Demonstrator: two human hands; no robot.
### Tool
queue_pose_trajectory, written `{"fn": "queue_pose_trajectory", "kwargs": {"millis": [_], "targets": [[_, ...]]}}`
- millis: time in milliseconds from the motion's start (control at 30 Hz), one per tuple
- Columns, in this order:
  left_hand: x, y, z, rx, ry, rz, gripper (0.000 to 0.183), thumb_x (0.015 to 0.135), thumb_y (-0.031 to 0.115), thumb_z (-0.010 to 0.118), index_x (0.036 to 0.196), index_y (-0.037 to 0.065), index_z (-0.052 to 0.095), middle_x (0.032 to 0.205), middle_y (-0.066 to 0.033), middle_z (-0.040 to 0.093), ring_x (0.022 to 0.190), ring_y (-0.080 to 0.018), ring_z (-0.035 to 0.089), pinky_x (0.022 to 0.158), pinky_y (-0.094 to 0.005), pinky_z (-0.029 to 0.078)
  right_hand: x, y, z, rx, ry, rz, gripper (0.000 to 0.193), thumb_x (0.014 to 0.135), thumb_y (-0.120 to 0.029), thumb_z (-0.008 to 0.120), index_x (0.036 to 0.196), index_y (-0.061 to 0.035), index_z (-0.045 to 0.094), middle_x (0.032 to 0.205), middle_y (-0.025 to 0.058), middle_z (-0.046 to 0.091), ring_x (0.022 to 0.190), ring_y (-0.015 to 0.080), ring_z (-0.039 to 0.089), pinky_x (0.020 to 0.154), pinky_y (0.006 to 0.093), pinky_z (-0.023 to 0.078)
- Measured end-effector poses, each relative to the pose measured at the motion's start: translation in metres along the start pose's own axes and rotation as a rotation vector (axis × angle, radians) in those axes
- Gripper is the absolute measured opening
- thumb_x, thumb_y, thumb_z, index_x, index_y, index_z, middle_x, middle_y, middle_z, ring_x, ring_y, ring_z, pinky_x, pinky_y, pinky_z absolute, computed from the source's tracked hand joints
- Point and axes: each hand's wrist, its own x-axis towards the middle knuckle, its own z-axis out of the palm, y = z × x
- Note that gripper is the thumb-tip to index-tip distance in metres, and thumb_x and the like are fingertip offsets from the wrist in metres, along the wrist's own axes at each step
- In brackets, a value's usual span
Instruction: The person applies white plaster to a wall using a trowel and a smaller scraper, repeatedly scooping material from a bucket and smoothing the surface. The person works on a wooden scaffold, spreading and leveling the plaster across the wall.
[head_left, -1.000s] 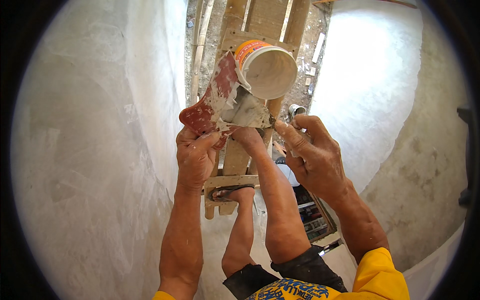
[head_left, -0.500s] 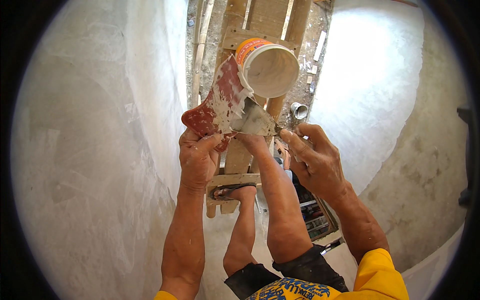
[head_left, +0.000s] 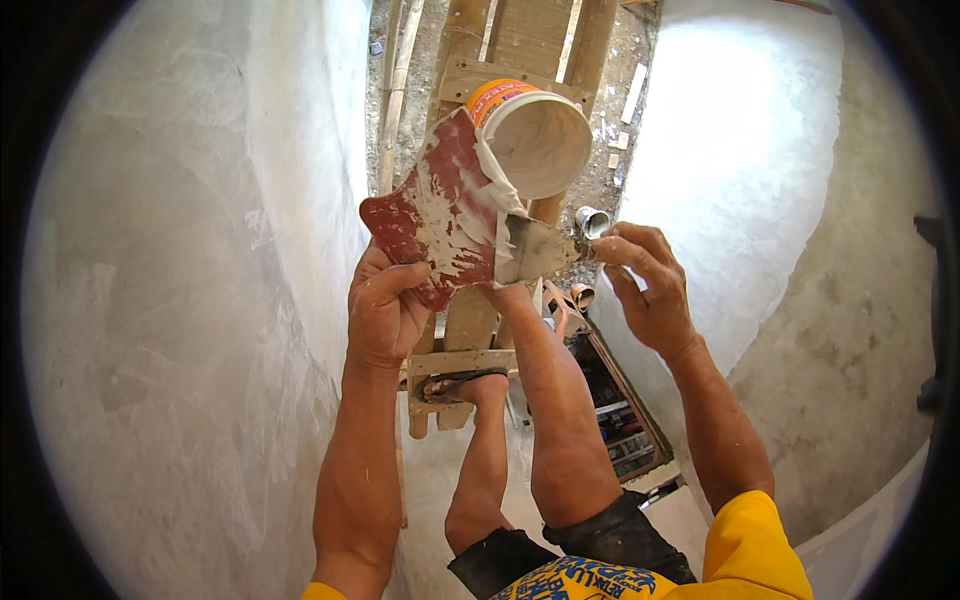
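Note:
My left hand (head_left: 385, 310) is closed on the lower edge of a red putty board (head_left: 395, 215), thumb on top. White putty (head_left: 455, 235) is smeared across the board, thickest along its right edge. My right hand (head_left: 650, 290) pinches the handle end of a putty knife (head_left: 535, 250); the handle is mostly hidden by the fingers. The knife's wide metal blade lies against the board's lower right edge, with some putty on it. Just beyond the board, a white bucket (head_left: 490, 98) with an orange label stands tilted in view, its inside coated with putty.
Wooden planks (head_left: 525, 40) form a narrow platform under the bucket and my sandalled foot (head_left: 455, 387). A plastered wall (head_left: 180, 300) rises close on the left, another (head_left: 740, 130) on the right. Below lie a small can (head_left: 592, 222) and a dark box-like frame (head_left: 620, 400) holding things.
The knife has slid right across the board to its edge, and my right hand has moved slightly right and up. The board has turned a little, showing more of its red face.

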Motion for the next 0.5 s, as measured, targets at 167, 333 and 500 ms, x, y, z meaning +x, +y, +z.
{"fn": "queue_pose_trajectory", "kwargs": {"millis": [167,333,500], "targets": [[0.01,-0.001,-0.008,-0.039,-0.054,-0.088,0.063,0.084,-0.008,0.05,0.147,-0.001,0.042,0.141,-0.0195,0.058,0.127,-0.0322,0.061,0.111,-0.0482,0.05,0.011,0.03,0.009,0.084,-0.035,0.024,0.038,0.082,0.01,0.071,0.115,-0.0091,0.071,0.117,0.0133,0.066,0.105,0.0324,0.067,0.087,0.0393,0.057],[0.017,-0.005,-0.019,-0.079,-0.092,-0.142,0.07,0.082,-0.009,0.049,0.151,-0.001,0.038,0.143,-0.0201,0.056,0.128,-0.0337,0.06,0.109,-0.05,0.052,0.004,0.049,0.014,0.181,-0.047,0.106,0.039,0.084,0.013,0.068,0.116,-0.0082,0.07,0.121,0.012,0.066,0.109,0.0267,0.067,0.09,0.0368,0.057],[0.019,-0.008,-0.024,-0.094,-0.076,-0.13,0.072,0.082,-0.008,0.047,0.153,0.0,0.036,0.144,-0.02,0.056,0.129,-0.0334,0.06,0.11,-0.0487,0.052,-0.005,0.064,0.019,0.228,0.007,0.299,0.037,0.089,0.012,0.064,0.12,-0.0069,0.069,0.124,0.0082,0.065,0.11,0.0188,0.066,0.097,0.0334,0.054]]}}
